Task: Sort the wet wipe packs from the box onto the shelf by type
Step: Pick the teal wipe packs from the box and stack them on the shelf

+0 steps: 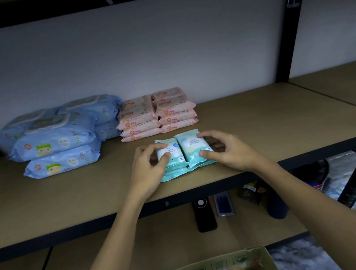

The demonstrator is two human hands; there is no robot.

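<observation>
Both hands are pinching teal packs [183, 151] just in front of the pink stack [157, 113] on the shelf [261, 124], left hand [148, 172] and right hand [228, 149] curling fingers over each top pack; probably light, soft, slippery film, best held by the edges.

Two bare forearms, no sleeves; left hand [147, 174] and right hand [230, 150] without rings, watch or gloves.
</observation>
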